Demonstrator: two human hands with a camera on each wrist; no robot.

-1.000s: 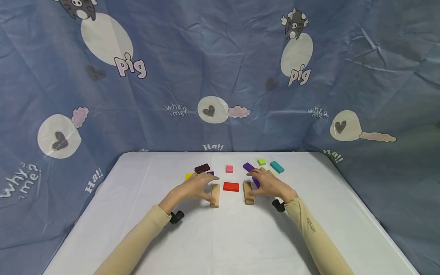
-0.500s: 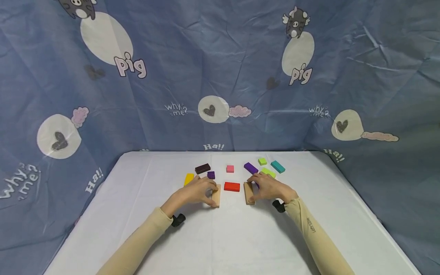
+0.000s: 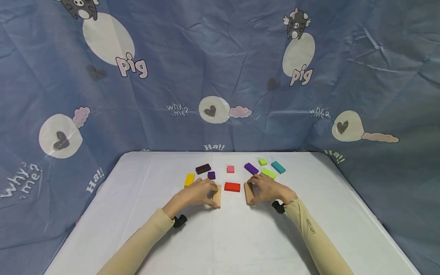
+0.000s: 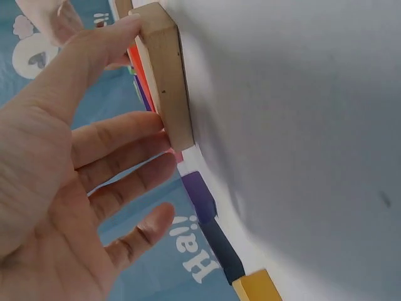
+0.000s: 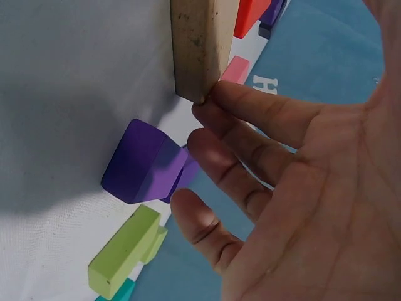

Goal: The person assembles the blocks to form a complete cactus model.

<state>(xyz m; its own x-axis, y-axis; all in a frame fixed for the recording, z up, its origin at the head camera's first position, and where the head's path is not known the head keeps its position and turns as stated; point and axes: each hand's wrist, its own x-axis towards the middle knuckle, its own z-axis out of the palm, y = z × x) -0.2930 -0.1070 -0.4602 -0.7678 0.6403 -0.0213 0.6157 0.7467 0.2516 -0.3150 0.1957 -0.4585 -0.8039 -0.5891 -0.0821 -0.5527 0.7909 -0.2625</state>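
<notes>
Two plain wooden blocks lie on the white table on either side of a red block (image 3: 232,187). My left hand (image 3: 196,192) pinches the left wooden block (image 3: 217,198) lengthwise, thumb at its near end and forefinger at its far end. The left wrist view shows that wooden block (image 4: 169,81) against the thumb and forefinger, with the other fingers spread beside it. On the other side, my right hand (image 3: 269,189) holds the right wooden block (image 3: 249,194) the same way. Fingertips touch one end of this wooden block (image 5: 199,50) in the right wrist view; the thumb is hidden there.
Behind my left hand are yellow (image 3: 189,180), dark brown (image 3: 203,169) and small purple (image 3: 211,175) blocks. A pink block (image 3: 230,169) stands behind the red one. Purple (image 3: 251,168), lime (image 3: 268,173), small lime (image 3: 262,162) and teal (image 3: 278,167) blocks lie behind my right hand.
Both hands have lowered and drawn their thumbs and fingers in onto the ends of the wooden blocks. The blocks have stayed about where they were.
</notes>
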